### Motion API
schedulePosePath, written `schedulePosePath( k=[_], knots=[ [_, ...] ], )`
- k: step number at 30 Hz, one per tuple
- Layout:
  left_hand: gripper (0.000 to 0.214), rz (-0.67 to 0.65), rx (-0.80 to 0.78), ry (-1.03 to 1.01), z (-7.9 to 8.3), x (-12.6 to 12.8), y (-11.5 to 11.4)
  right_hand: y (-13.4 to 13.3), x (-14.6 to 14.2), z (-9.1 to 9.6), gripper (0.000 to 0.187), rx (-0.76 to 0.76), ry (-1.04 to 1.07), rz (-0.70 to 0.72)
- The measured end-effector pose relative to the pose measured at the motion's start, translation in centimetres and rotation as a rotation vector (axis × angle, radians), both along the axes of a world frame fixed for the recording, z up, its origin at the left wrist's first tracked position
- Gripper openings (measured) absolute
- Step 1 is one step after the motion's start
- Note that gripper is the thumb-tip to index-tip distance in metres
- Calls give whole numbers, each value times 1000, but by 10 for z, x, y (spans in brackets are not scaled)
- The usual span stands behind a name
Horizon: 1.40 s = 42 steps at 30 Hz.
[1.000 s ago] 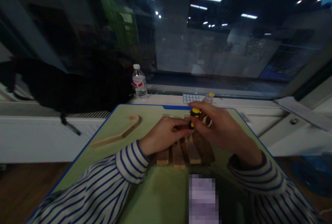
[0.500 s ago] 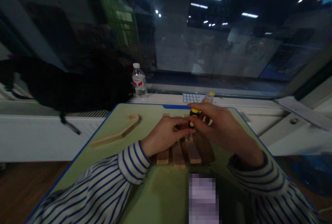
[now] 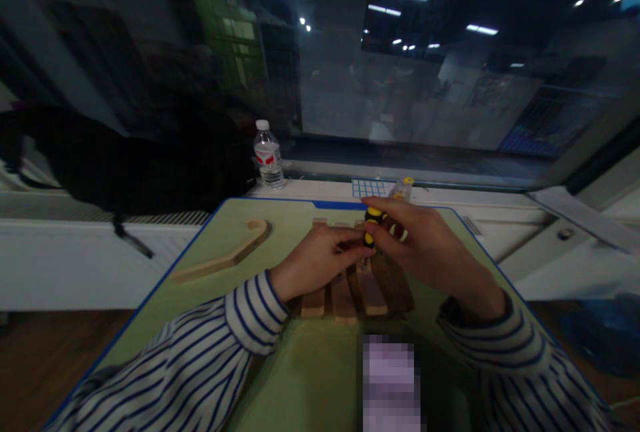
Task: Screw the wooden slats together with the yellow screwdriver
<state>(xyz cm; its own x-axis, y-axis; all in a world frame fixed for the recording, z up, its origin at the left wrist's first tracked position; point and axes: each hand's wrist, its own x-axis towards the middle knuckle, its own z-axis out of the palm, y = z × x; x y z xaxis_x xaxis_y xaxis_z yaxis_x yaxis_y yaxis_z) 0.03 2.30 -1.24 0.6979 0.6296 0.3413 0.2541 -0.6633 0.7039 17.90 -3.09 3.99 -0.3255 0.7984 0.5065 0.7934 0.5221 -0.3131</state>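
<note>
My right hand (image 3: 425,239) is closed around a yellow and black screwdriver (image 3: 371,237), held upright with its shaft pointing down. My left hand (image 3: 320,255) is closed too, its thumb and index finger pinching at the lower end of the handle. Below the hands lie several light wooden slats (image 3: 344,300), side by side across a darker brown piece of wood (image 3: 397,285). The screwdriver's tip meets the right-hand slat; my fingers partly hide that spot. Any screw there is too small to make out.
A hooked wooden strip (image 3: 225,264) lies on the left of the green table (image 3: 295,365). A phone with a blurred screen (image 3: 390,385) is at the near edge. Behind, the sill bears a water bottle (image 3: 269,159), a clear yellow-capped container (image 3: 401,189) and a black bag (image 3: 150,165).
Both hands stay in nearly the same place on the screwdriver. The whole view has shifted very slightly; the slats and the hooked strip lie as before.
</note>
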Motion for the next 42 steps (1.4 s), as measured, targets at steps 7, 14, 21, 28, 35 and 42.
schedulePosePath(
  k=[7,14,21,28,35,42],
  knots=[
    [20,9,-29,-15,2,0,-1,0,0,1,35,-11,13,-8],
    [17,25,-29,-24,2,0,-1,1,-1,1,34,-18,27,3],
    [21,-6,-19,6,2,0,-1,0,0,0,38,-21,-6,-5],
    [19,-6,-25,-4,2,0,-1,1,0,-2,38,-7,-24,4],
    [19,10,-73,-55,4,0,-2,0,0,0,37,-32,-11,-17],
    [18,13,-84,-54,3,1,-3,0,0,0,36,-14,-17,-20]
  ],
)
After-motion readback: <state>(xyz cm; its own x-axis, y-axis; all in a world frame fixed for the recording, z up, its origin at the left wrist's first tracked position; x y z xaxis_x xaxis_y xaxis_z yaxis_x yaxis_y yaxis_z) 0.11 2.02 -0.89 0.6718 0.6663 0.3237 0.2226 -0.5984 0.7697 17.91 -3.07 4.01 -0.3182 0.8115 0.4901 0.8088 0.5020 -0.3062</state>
